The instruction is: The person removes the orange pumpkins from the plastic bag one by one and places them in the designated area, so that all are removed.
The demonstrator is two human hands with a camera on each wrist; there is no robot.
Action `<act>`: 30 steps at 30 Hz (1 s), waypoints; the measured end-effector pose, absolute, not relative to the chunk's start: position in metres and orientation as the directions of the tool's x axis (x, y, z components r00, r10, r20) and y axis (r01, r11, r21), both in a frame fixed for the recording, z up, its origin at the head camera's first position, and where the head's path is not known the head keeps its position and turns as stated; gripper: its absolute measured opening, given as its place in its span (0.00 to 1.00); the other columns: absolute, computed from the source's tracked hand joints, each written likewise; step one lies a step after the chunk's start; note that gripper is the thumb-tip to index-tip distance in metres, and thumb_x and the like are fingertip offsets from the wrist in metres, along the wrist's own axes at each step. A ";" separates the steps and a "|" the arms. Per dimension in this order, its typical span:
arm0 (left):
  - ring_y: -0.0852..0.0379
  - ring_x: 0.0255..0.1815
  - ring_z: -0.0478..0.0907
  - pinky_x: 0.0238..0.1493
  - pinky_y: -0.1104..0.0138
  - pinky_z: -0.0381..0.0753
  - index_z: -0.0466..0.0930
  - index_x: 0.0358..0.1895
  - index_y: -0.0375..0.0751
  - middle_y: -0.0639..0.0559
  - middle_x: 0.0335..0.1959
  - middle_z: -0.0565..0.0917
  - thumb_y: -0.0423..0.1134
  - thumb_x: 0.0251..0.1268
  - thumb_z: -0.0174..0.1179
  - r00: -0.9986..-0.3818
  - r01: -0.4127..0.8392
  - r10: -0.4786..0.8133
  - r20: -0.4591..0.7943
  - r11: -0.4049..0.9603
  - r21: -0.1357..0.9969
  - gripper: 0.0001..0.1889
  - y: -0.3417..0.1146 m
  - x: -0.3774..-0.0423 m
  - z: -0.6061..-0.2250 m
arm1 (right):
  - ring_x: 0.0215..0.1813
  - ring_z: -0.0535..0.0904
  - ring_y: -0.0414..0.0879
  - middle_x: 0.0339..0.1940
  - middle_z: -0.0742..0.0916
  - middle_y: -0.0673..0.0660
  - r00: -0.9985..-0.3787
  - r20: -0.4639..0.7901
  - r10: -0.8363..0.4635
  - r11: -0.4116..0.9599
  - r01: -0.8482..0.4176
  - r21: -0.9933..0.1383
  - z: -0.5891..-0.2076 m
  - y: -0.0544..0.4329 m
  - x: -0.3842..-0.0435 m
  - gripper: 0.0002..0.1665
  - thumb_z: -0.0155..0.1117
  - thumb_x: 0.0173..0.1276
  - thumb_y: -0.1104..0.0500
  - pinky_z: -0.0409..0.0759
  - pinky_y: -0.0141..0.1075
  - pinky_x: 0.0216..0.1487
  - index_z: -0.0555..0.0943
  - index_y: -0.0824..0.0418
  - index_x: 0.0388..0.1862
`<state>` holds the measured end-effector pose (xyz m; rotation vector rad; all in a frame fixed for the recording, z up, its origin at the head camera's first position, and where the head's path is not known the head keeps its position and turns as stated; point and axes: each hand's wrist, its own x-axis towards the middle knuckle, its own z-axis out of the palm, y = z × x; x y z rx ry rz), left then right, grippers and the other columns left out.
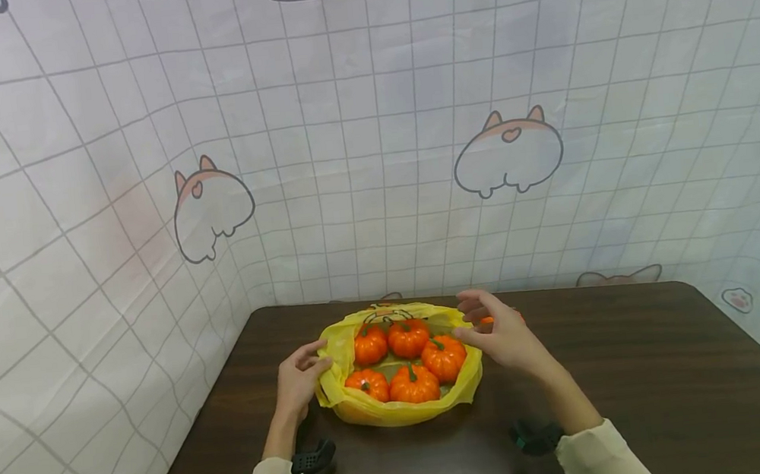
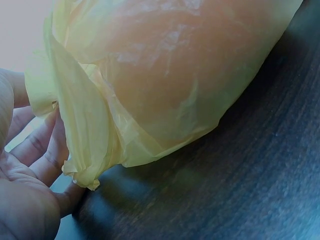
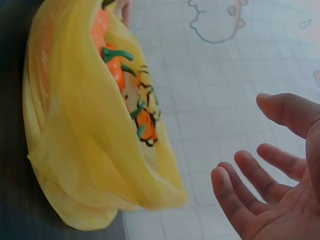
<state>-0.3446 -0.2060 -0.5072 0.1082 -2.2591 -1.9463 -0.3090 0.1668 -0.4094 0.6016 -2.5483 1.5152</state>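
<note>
A yellow plastic bag (image 1: 397, 416) sits on the table with its mouth spread wide. Inside it are several small orange pumpkins (image 1: 413, 383) with green stems. My left hand (image 1: 297, 376) is at the bag's left rim; in the left wrist view, its loosely bent fingers (image 2: 37, 145) touch the folded edge, some fingertips hidden behind the plastic. On the other side, my right hand (image 1: 502, 336) is raised beside the right rim. The right wrist view has its fingers (image 3: 265, 185) spread and apart from the bag, holding nothing.
Another orange object (image 1: 487, 320) lies outside the bag, mostly hidden behind my right hand. The dark wooden table (image 1: 647, 371) extends to the right. A white grid-patterned curtain (image 1: 378, 214) with cartoon animals hangs behind and along the left side.
</note>
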 end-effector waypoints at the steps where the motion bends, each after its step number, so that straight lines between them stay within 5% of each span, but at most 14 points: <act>1: 0.60 0.29 0.79 0.32 0.70 0.80 0.84 0.61 0.45 0.53 0.31 0.86 0.32 0.67 0.67 -0.985 0.048 -0.159 0.073 0.153 0.987 0.19 -0.206 -0.345 -0.507 | 0.63 0.77 0.62 0.65 0.79 0.65 -0.910 0.299 -0.286 0.414 -0.399 -0.818 -0.411 0.164 -0.309 0.34 0.70 0.71 0.53 0.76 0.58 0.64 0.70 0.57 0.72; 30: 0.58 0.33 0.81 0.33 0.69 0.81 0.84 0.61 0.45 0.49 0.37 0.87 0.32 0.68 0.66 -0.987 0.052 -0.145 0.075 0.153 0.987 0.19 -0.207 -0.343 -0.507 | 0.68 0.76 0.63 0.70 0.77 0.67 -0.933 0.197 -0.301 0.531 -0.336 -0.778 -0.454 0.147 -0.320 0.38 0.73 0.67 0.57 0.79 0.58 0.63 0.69 0.66 0.72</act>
